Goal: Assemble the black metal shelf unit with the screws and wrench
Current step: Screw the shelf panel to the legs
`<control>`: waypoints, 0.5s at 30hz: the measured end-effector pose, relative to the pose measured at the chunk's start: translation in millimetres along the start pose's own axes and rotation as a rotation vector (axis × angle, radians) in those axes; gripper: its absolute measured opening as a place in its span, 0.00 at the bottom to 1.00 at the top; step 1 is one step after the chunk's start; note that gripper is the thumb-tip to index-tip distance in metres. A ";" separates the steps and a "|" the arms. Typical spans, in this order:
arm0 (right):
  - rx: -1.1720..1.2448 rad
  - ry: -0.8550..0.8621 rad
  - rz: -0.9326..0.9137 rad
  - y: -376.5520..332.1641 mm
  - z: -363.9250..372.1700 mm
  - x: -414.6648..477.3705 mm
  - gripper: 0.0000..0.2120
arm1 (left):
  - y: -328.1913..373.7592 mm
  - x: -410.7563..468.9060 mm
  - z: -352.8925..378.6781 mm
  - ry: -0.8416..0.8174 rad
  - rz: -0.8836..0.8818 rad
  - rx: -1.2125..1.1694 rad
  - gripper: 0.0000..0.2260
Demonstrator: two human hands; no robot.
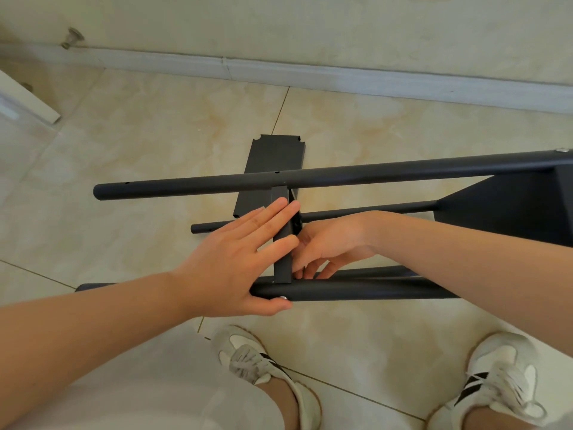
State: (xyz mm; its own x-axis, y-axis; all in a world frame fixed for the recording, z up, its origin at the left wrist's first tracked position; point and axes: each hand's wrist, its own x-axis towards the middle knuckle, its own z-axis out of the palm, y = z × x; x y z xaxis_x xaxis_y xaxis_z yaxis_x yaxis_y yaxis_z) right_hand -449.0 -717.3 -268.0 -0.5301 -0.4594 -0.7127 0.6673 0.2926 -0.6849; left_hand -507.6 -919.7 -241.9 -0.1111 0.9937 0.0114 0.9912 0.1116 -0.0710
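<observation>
The black metal shelf unit lies on its side on the tiled floor, with a far tube [372,173], a near tube [356,291] and a lower tube [372,211]. One shelf [511,209] is mounted at the right. A second shelf panel [282,262] stands edge-on between the far and near tubes. My left hand [229,259] presses straight fingers against this panel's left face, and its thumb rests by a silver screw head [282,297] on the near tube. My right hand [335,243] reaches in from the right, its bent fingertips at the panel's joint with the near tube. What it holds is hidden.
A loose black shelf panel [273,156] lies flat on the floor beyond the frame. The wall's baseboard [310,72] runs behind, with a door stop [73,37] at the far left and a white door edge [24,97]. My shoes [257,361] [502,377] stand close in front.
</observation>
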 end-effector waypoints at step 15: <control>-0.310 0.328 -0.030 -8.9 29.6 -58.3 0.08 | 42.6 2.9 -24.3 -0.221 -0.252 -0.029 0.33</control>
State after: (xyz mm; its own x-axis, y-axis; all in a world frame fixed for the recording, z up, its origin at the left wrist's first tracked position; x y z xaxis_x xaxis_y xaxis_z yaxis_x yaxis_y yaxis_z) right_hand -408.5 -718.0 -215.9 -0.7177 -0.1959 -0.6682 0.4875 0.5439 -0.6830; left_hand -464.0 -912.1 -220.6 -0.3626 0.9121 -0.1915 0.9319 0.3569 -0.0646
